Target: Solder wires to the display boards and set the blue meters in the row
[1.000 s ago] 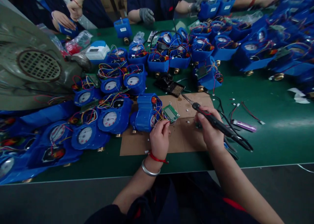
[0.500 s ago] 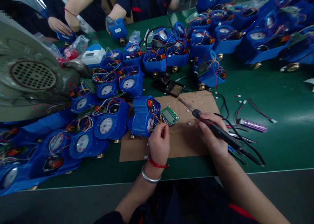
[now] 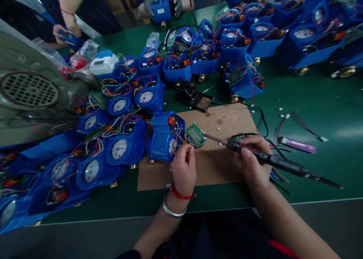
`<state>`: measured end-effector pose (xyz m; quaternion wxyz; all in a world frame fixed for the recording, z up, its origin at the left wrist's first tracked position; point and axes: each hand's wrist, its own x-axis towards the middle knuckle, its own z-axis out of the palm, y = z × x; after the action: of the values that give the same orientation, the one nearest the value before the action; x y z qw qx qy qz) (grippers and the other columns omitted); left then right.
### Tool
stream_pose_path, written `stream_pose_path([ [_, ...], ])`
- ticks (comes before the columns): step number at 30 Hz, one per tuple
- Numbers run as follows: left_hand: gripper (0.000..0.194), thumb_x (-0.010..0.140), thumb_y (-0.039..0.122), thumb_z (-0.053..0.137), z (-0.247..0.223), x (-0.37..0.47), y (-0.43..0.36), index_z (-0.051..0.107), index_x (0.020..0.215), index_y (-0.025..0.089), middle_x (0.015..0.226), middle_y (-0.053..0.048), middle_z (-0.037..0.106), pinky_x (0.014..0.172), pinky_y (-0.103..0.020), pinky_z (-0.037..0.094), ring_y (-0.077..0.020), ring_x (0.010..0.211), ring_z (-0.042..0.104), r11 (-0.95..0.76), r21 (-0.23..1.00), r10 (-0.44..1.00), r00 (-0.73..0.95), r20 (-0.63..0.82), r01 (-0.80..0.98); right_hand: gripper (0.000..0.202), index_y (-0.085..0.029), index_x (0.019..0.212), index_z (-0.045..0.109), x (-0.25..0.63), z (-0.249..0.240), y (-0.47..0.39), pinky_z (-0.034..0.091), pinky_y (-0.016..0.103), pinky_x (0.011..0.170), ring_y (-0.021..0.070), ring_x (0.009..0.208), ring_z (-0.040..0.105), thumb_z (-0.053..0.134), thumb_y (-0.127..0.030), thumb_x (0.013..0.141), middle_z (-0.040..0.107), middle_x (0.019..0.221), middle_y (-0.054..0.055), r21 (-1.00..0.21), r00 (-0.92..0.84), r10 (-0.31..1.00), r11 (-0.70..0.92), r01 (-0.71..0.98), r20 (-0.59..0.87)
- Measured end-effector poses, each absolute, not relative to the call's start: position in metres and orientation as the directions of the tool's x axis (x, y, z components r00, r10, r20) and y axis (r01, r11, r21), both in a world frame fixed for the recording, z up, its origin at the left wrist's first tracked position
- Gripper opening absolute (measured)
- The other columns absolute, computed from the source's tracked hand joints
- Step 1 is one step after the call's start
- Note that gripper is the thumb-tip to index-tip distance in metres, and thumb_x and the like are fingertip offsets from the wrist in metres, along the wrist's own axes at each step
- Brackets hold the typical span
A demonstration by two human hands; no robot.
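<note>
On the cardboard mat (image 3: 221, 164), blue meter (image 3: 164, 136) lies on its side, green board (image 3: 195, 135) hanging off its wires just beside it. Left hand (image 3: 183, 170) has fingers pinched together at the wires near the board. Right hand (image 3: 251, 160) is wrapped around the iron (image 3: 272, 160), tip almost at the board's right edge. Advice: hold board still, touch tip to pad only, keep clear of wire insulation.
</note>
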<state>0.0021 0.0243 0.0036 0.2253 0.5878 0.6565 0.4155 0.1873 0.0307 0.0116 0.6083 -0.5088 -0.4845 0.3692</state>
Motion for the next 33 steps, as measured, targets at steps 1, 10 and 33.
stream_pose_path([
  [1,0.014,0.093,0.026,0.05,0.0031,0.0017,0.0241,0.061,0.097,0.019,0.082,-0.004,0.066,0.061,-0.024,0.048,-0.0136,0.071,0.063,-0.036,0.812,0.961,-0.203,0.189,0.582,0.019,-0.026,0.089,0.06,0.187,0.0116,0.0302,0.036,0.027,0.043,0.0163,0.054,0.051,0.063,-0.044,0.081,0.057,0.07,0.002,-0.978,0.261,0.943,0.205,0.025,0.204],
  [10,0.016,0.094,0.027,0.048,0.0043,0.0009,0.0249,0.061,0.098,0.018,0.084,-0.005,0.067,0.062,-0.025,0.048,-0.014,0.072,0.064,-0.027,0.795,0.966,-0.189,0.176,0.606,0.016,-0.023,0.082,0.062,0.1893,0.0168,0.0297,0.036,0.028,0.048,0.0148,0.053,0.049,0.063,-0.039,0.082,0.056,0.065,0.0,-0.95,0.171,0.944,0.252,0.184,0.283],
  [33,0.016,0.094,0.027,0.047,0.0032,-0.0002,0.0243,0.061,0.097,0.018,0.09,-0.006,0.068,0.064,-0.025,0.048,-0.0142,0.077,0.065,-0.004,0.8,0.971,-0.189,0.147,0.6,0.009,-0.021,0.085,0.061,0.1916,0.0137,0.0308,0.039,0.025,0.051,0.0131,0.059,0.053,0.065,-0.029,0.081,0.058,0.07,-0.001,-0.913,0.077,0.937,0.309,0.266,0.34],
])
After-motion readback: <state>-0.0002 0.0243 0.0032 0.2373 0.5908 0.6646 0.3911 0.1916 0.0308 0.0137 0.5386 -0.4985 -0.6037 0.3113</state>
